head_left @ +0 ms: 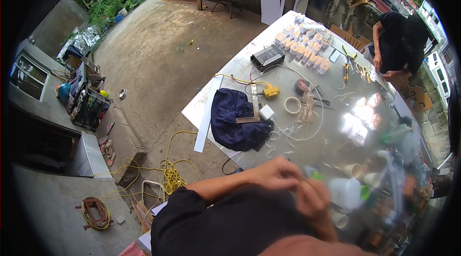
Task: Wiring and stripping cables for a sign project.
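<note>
Meeting just in front of the black shirt (225,222), the left hand (278,173) and right hand (312,197) come together by the near side of the table (321,148), fingers curled inward; whether they grip something small cannot be told. Just right of the right hand sits a blurred white container (345,192), and cream cups (353,170) crowd around it, leaving little room there. A navy cloth (225,112) lies bunched toward the left edge, where a white strip (208,118) juts past the tabletop. Block letters (314,59) fill the far end; a co-worker (403,40) stands along the right edge. Beyond the left edge, concrete floor (158,59) spreads wide.
</note>
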A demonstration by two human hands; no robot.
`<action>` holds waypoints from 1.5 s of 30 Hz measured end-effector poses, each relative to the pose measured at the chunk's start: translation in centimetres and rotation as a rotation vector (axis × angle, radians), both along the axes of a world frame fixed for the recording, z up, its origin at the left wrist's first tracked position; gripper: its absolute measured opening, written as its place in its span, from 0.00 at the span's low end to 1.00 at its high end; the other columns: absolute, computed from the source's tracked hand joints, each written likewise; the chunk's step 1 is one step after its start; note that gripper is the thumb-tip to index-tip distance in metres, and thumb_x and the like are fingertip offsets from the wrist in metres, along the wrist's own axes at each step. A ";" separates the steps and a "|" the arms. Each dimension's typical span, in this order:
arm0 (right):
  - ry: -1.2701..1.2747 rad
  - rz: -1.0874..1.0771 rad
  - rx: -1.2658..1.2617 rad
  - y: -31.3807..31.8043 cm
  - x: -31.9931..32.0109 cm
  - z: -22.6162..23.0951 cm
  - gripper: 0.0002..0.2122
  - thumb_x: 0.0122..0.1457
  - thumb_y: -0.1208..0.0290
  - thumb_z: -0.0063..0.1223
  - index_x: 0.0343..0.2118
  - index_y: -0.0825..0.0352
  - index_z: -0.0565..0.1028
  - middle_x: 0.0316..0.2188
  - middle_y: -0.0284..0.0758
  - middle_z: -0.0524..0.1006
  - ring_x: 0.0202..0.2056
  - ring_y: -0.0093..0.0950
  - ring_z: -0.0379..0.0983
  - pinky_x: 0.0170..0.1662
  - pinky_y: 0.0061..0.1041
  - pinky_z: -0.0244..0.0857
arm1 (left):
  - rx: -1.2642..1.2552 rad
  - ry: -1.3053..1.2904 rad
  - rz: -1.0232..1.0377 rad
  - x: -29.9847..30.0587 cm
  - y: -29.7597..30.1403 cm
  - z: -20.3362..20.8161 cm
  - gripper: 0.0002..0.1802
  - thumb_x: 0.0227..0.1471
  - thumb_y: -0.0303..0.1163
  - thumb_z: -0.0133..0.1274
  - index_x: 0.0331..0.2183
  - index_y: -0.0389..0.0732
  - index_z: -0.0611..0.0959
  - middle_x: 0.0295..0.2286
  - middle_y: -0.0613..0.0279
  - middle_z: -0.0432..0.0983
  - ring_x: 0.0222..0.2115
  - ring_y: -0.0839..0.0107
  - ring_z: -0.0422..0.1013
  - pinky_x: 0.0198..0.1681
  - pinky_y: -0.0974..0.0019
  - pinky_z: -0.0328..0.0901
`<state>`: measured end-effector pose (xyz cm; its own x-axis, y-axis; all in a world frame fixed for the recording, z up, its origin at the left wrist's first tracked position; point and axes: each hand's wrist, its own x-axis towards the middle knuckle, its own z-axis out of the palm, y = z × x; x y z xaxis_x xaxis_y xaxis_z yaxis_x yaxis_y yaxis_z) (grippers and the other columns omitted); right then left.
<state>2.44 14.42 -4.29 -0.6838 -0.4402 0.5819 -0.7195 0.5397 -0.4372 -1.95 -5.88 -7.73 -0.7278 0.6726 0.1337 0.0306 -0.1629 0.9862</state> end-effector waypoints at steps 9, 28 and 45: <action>-0.041 -0.045 0.053 -3.8 -0.7 2.5 0.10 0.44 0.87 0.62 0.30 0.71 0.76 0.29 0.37 0.74 0.29 0.36 0.74 0.32 0.32 0.69 | 0.150 -0.005 0.001 -1.7 -2.6 -0.1 0.07 0.55 0.28 0.55 0.32 0.33 0.82 0.24 0.59 0.80 0.26 0.74 0.76 0.31 0.69 0.69; 0.138 -0.432 0.449 -8.6 -3.5 2.5 0.13 0.47 0.75 0.55 0.37 0.73 0.77 0.24 0.33 0.69 0.26 0.27 0.68 0.28 0.26 0.64 | -0.073 0.742 0.317 -6.3 -4.7 1.5 0.11 0.38 0.17 0.61 0.30 0.35 0.82 0.24 0.56 0.79 0.21 0.62 0.76 0.25 0.68 0.68; 0.036 -0.506 0.005 -9.4 -1.8 -1.2 0.07 0.47 0.74 0.60 0.21 0.63 0.70 0.21 0.28 0.68 0.23 0.26 0.67 0.25 0.27 0.63 | -0.068 0.368 0.125 -5.7 -5.5 -0.9 0.05 0.46 0.16 0.59 0.29 0.30 0.80 0.27 0.54 0.81 0.26 0.72 0.75 0.32 0.73 0.68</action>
